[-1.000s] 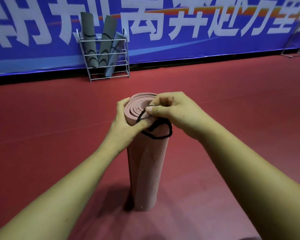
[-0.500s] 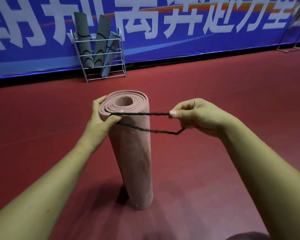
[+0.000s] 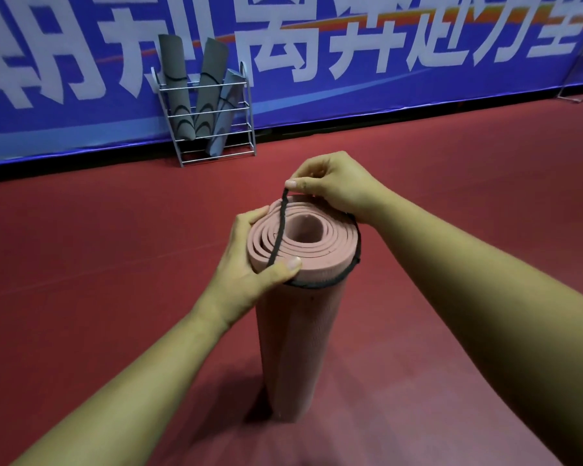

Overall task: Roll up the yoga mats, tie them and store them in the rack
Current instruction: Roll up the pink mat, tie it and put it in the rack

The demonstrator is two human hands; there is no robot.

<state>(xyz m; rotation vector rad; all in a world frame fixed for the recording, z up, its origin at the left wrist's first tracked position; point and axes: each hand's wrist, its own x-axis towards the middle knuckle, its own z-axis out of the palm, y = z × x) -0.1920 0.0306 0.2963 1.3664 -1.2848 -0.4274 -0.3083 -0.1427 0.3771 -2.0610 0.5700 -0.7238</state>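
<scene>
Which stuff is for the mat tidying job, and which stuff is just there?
For the job: pink mat, black cord pinched by the right hand, left hand gripping the roll, rack, grey mats in it.
Just there: blue banner, metal frame far right.

Rack (image 3: 212,129) behind upright mat (image 3: 297,348)

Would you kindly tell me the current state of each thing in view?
Pink mat: rolled, standing upright on floor.
Black cord: looped round mat's top, one strand crossing its end.
Left hand: grips mat's top, thumb on cord.
Right hand: pinches cord.
Grey mats: rolled, tied, leaning in rack.
Rack: upright, holding three mats.
</scene>
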